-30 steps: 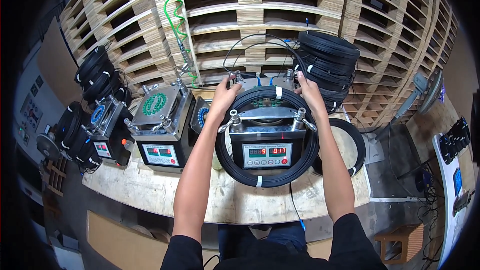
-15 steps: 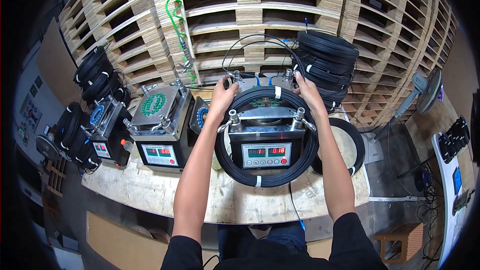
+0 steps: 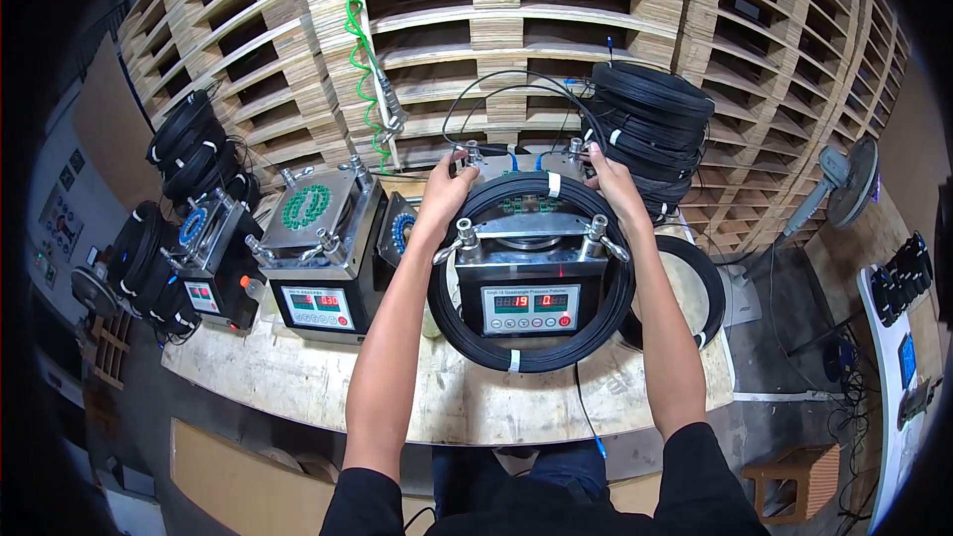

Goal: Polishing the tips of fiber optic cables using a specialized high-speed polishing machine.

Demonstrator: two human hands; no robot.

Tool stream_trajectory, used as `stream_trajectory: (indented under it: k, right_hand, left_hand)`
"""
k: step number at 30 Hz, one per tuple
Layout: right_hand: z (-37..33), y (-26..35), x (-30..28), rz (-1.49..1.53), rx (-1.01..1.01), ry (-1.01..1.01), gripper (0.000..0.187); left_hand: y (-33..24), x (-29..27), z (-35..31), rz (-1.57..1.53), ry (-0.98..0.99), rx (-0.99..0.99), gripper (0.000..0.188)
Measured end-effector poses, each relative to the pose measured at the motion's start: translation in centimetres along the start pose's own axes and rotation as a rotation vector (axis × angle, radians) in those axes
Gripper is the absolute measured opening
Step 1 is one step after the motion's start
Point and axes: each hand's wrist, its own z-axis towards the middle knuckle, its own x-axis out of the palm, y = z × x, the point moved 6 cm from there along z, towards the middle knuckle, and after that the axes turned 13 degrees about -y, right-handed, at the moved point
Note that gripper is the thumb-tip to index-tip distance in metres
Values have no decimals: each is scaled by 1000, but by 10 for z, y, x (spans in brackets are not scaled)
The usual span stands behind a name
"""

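Observation:
A fibre-connector polishing machine point(image 3: 531, 263) stands in front of me, with a steel top, corner posts and a lit red display. My left hand point(image 3: 449, 189) is closed at its far left post point(image 3: 473, 152), thumb and fingers around the clamp lever there. At the far right post point(image 3: 575, 149) my right hand point(image 3: 613, 189) grips the matching lever. The fingers mostly cover both levers. A black cable coil point(image 3: 514, 358) with white ties hangs around the machine's front. Thin leads loop up behind it, and blue connectors point(image 3: 541, 160) show at the plate's far edge.
Two more polishers, one large point(image 3: 323, 248) and one small point(image 3: 210, 258), stand left. Black cable coils are stacked at right point(image 3: 650, 129) and far left point(image 3: 189, 159). A green spiral air hose point(image 3: 357, 60) hangs before wooden pallets point(image 3: 496, 0). A fan point(image 3: 849, 184) stands right.
The digits on the displays of the front machine and the large one beside it have changed. The green hose has swung slightly right. Both hands stay at the far posts.

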Motion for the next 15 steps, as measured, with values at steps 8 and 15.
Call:
stream_trajectory:
  k: [8, 15]
  right_hand:
    - [0, 0, 3, 9, -11, 29, 72]
    - [2, -2, 1, -23, 4, 26, 73]
  left_hand:
    - [-1, -3, -1, -5, -47, 32, 59]
    - [-1, 1, -2, -64, 30, -20, 60]
